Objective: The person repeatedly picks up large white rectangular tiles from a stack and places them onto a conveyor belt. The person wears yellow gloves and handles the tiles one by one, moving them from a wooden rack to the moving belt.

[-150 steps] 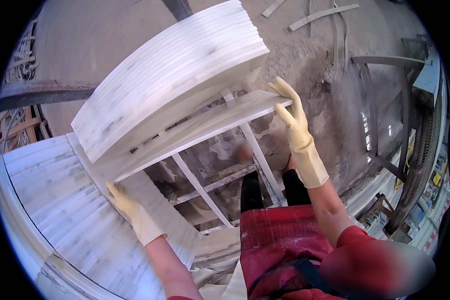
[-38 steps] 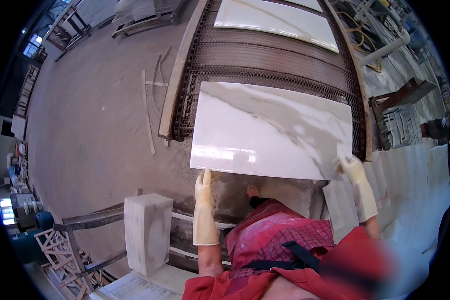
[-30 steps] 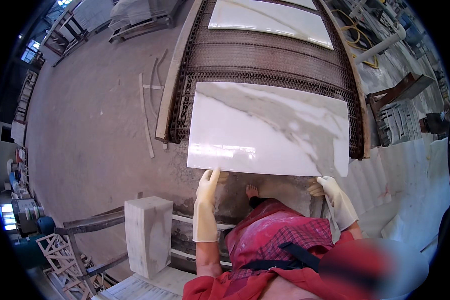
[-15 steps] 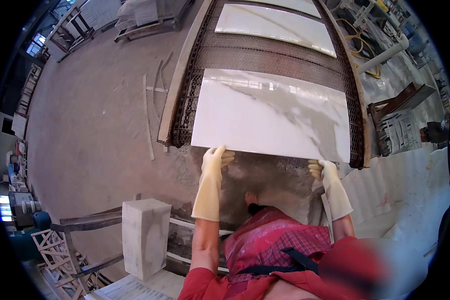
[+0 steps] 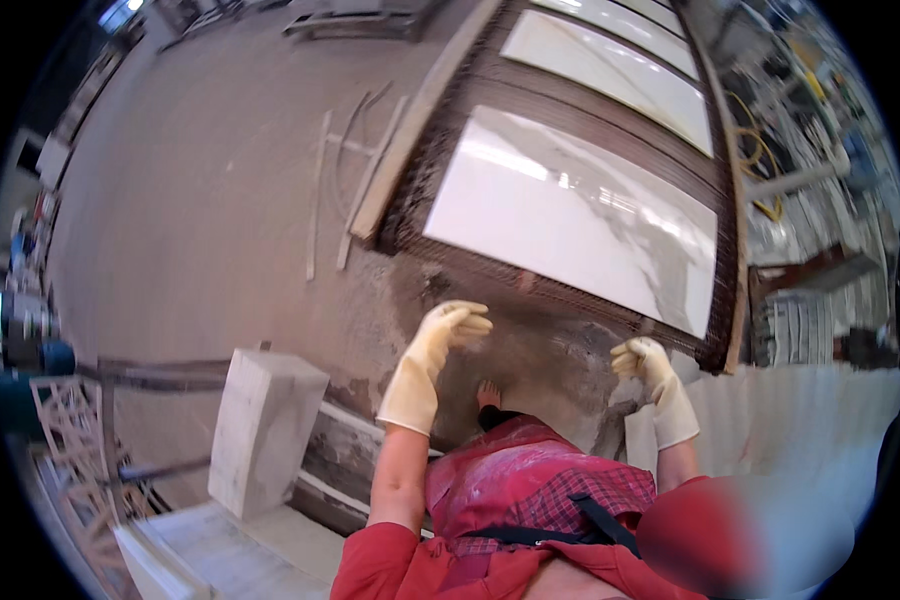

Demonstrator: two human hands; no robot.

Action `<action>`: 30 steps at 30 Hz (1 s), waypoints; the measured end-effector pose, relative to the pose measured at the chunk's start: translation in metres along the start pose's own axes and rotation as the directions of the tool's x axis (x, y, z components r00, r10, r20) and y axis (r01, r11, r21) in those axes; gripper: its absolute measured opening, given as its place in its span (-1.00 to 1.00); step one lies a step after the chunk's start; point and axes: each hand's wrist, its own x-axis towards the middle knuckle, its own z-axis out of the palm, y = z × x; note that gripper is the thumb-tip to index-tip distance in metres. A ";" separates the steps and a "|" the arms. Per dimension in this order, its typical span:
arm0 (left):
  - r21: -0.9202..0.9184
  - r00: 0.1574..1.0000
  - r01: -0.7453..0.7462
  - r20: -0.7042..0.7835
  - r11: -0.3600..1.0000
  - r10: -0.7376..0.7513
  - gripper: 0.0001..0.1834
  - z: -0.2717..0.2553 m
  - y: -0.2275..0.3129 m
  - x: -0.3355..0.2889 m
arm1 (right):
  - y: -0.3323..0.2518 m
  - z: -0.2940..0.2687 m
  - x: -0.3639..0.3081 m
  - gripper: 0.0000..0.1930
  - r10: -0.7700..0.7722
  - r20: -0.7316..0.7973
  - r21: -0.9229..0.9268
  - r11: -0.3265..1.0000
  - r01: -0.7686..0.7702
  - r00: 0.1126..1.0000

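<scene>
A polished white marble slab [image 5: 555, 225] with grey veining lies flat on the mesh conveyor belt [image 5: 440, 200], set back from the belt's near end. My left hand [image 5: 445, 335], in a long cream rubber glove, is in the air short of the slab's near edge, its fingers loosely bent and holding nothing. To the right, my right hand [image 5: 647, 367], gloved alike, hovers just off the conveyor's near end, fingers partly curled and apart, with nothing in them. Neither hand touches the slab.
More slabs [image 5: 610, 75] lie farther along the belt. A wooden rail [image 5: 420, 130] edges the conveyor's left side. At lower left stands a marble block [image 5: 265, 425]. White sheeting [image 5: 770, 410] covers the right side; thin strips [image 5: 322, 195] lie on the floor.
Both hands have let go of the slab's near edge and drawn back from it. The slab now sits farther from my hands. The view has turned, tilting the conveyor.
</scene>
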 end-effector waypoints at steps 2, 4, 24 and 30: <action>-0.168 0.999 0.023 -0.031 0.985 -0.029 -0.58 -0.028 -0.058 -0.031 | 0.024 0.038 0.004 -0.56 0.044 0.055 -0.019 0.999 -0.043 0.997; -0.301 0.982 0.044 -0.162 0.953 -0.097 -0.57 -0.053 -0.124 -0.062 | 0.046 0.089 0.007 -0.58 0.156 0.084 -0.038 0.987 -0.154 0.984; -0.531 0.216 -0.164 -0.842 0.832 -0.495 -0.59 -0.269 -0.498 -0.387 | 0.142 0.563 0.066 -0.56 0.314 0.474 -0.805 0.532 0.262 0.822; -0.517 0.137 -0.413 -0.849 0.749 -0.511 -0.58 -0.328 -0.544 -0.457 | 0.194 0.769 0.080 -0.50 -0.054 0.784 -0.617 0.035 0.786 0.618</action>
